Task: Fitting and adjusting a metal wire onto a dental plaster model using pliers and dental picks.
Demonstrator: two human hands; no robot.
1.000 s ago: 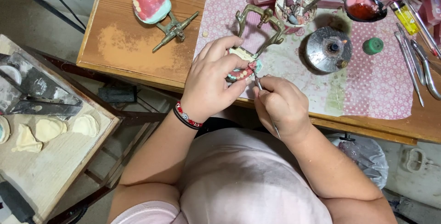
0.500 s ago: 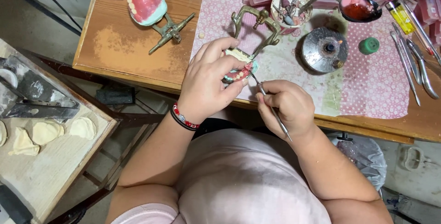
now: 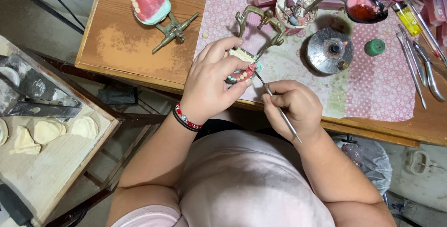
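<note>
My left hand [image 3: 212, 82] grips a denture model [image 3: 242, 71] with pink gums and white teeth, set in a brass articulator frame [image 3: 258, 24], at the wooden table's near edge. My right hand [image 3: 292, 108] holds a thin metal carving tool [image 3: 279, 110] like a pen; its tip touches the teeth on the model's right side. Both hands are close together over the pink patterned mat [image 3: 382, 83].
A second denture model on a brass stand [image 3: 151, 3] sits at the back left. A round metal burner [image 3: 329, 50], a cup of burs [image 3: 294, 3], a spoon of red wax [image 3: 365, 8], a green cap [image 3: 374, 47] and metal instruments [image 3: 419, 66] lie right. A side table [image 3: 51, 162] holds plaster casts.
My right hand has shifted slightly and the tool tip stays at the teeth. The view has drifted a little; my left hand keeps its grip on the model.
</note>
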